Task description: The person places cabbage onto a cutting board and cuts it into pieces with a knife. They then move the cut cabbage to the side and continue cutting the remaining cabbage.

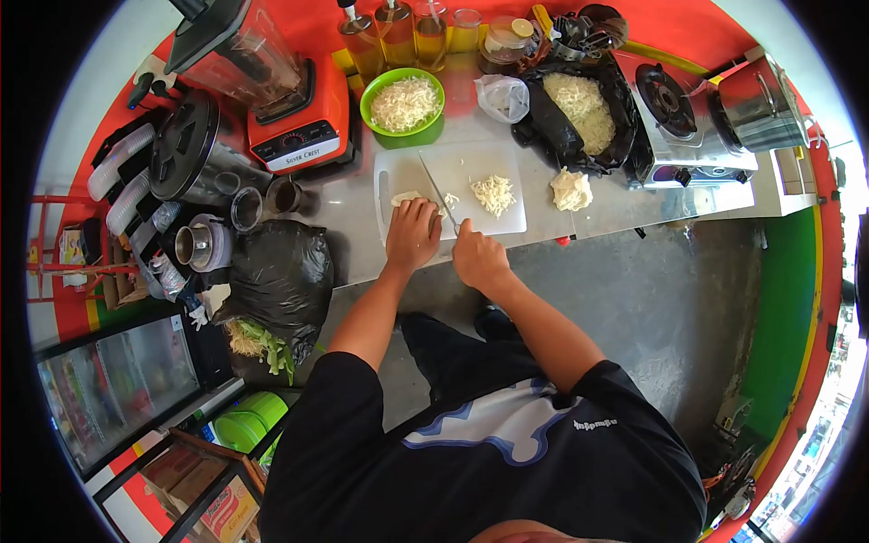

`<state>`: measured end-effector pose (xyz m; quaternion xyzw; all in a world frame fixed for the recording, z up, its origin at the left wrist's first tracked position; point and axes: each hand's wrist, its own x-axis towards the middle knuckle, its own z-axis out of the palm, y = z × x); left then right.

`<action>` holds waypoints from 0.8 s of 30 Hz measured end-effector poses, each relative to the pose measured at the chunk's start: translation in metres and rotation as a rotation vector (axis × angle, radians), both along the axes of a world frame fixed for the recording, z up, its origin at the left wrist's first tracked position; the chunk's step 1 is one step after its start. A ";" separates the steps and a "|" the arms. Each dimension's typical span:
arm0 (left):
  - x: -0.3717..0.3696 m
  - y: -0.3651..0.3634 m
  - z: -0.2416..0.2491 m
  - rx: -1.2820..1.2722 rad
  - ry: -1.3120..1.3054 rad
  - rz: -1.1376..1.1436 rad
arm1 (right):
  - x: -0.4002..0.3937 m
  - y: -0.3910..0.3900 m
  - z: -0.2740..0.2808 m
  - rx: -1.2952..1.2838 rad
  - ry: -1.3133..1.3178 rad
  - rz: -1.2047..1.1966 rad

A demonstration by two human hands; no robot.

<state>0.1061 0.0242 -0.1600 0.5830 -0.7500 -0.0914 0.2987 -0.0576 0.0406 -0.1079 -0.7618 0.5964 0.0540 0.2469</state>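
My right hand [480,257] is wrapped round the handle of a knife [436,185], whose blade points away from me over a white cutting board [489,167]. Beside the blade, the bent fingers of my left hand [413,233] press down on a pale piece of cabbage [405,197], mostly hidden under them. To the right of the knife lies a small heap of shredded cabbage [493,195] on the board. A larger cabbage chunk [570,189] rests on the metal table right of the board.
Behind the board stands a green bowl [373,89] of shreds. A black bag [541,127] of more shreds sits near the gas stove [692,163]. A red blender [303,127] and a full black plastic bag [281,281] are at left. Oil bottles [396,36] line the back.
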 end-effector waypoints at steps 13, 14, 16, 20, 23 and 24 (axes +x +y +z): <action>0.000 0.000 0.001 -0.057 -0.021 -0.022 | 0.002 -0.006 0.010 0.006 0.023 0.001; 0.000 0.000 0.001 -0.058 -0.011 -0.023 | 0.001 -0.003 0.011 0.009 0.025 0.002; 0.000 0.000 0.001 -0.061 0.003 -0.020 | -0.002 0.006 0.012 -0.005 0.035 0.025; 0.001 -0.001 0.001 -0.029 -0.010 -0.026 | 0.004 0.014 -0.003 0.006 0.043 0.011; 0.002 0.000 -0.001 -0.015 -0.013 -0.030 | 0.008 0.003 -0.006 0.026 0.027 -0.021; 0.001 0.000 -0.001 -0.004 -0.010 -0.027 | 0.008 -0.002 -0.003 0.026 0.013 -0.015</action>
